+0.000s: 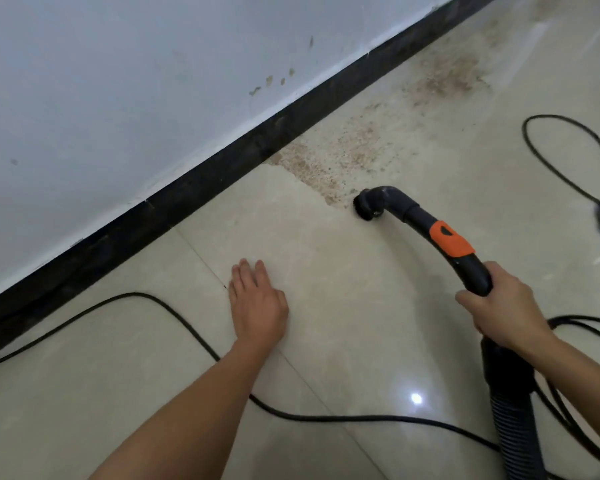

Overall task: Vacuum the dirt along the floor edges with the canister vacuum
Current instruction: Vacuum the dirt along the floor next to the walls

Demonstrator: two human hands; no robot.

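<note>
Gripping the wand just behind its orange collar, the right hand wraps fully round the tube. The left hand lies flat on the floor, fingers straight, holding nothing. The brush sits on the tile at the near corner of the dirt, apart from the skirting. Risk: a pass kept this far out probably leaves the band of dirt against the skirting. A cord runs under the left forearm and could snag if the arm shifts. A second cord loop lies right of the dirt farther along and may foul the hose.
</note>
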